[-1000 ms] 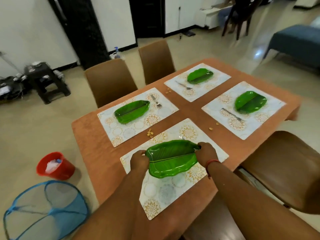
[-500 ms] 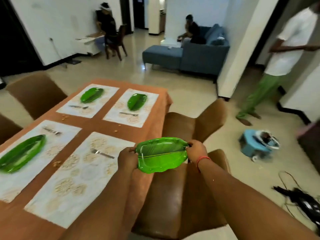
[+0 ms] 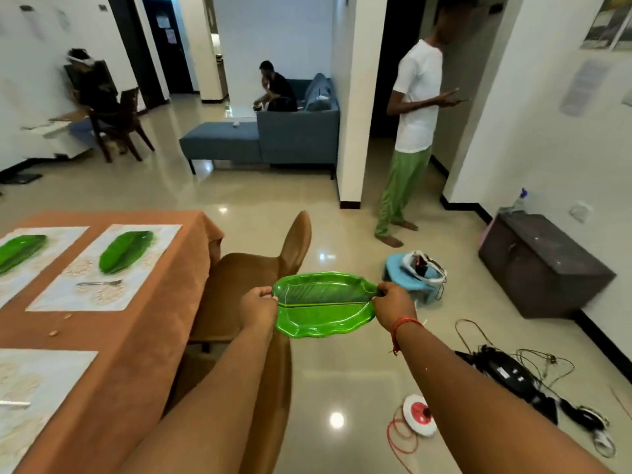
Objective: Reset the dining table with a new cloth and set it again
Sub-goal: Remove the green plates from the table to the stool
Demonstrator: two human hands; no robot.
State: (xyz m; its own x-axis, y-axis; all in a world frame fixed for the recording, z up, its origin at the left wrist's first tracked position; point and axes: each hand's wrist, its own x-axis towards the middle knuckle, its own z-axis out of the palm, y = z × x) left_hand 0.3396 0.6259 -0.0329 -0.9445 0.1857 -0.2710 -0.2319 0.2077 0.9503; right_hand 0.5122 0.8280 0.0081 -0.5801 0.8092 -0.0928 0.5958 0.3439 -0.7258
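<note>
The green leaf plate [image 3: 325, 304] has been carried off the table [image 3: 164, 302], now left of the hands, and is held level above a brown chair [image 3: 246, 278], its ends gripped by the left hand [image 3: 259, 307] and right hand [image 3: 393, 307].

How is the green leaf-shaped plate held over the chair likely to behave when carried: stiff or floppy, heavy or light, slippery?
The leaf-shaped plate probably is stiff: gripped only at its ends by the left hand and right hand, it spans without sagging. Likely light, given its thin rim. Its glossy surface suggests some slipperiness.
</note>
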